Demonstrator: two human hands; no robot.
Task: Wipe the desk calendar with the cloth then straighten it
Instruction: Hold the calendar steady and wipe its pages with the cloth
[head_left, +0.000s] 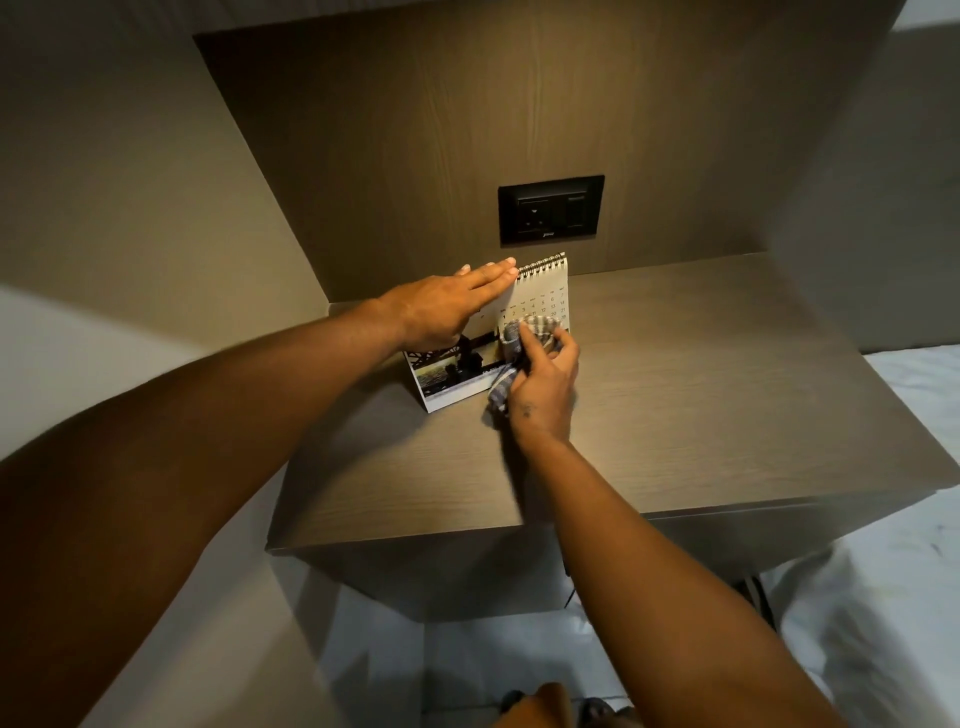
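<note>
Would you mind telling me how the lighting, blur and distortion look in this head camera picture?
Head view: dim, warm light; wide-angle bending stretches the forearms and table edges; the right hand and cloth look slightly motion-blurred; calendar dates stay readable.

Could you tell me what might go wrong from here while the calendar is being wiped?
The desk calendar is a light tent stand; the left hand lies flat, fingers open, over its spiral top, so a firm rub by the right hand could slide or fold it. The bunched cloth might snag the spiral binding or crease a page. Its loose tail trails on the table.
</note>
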